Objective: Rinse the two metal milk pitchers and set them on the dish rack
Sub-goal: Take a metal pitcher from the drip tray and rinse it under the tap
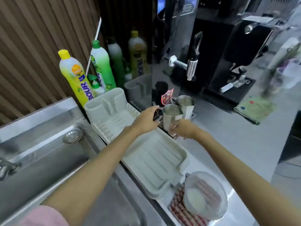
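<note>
Both hands grasp the near pitcher (171,117) beyond the rack's (151,159) far edge: left hand (147,121) at its handle, right hand (183,130) under its base.

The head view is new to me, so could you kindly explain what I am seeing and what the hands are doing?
There is no robot here: a person wears a camera on the head, looking down at their own bare arms. The left hand and right hand both reach to the near pitcher; whether either grip is closed is unclear. A second pitcher stands just behind it. Nearer the camera lies the white dish rack, with the steel sink to its left. Soap bottles stand at the back, a coffee machine to the right.
</note>
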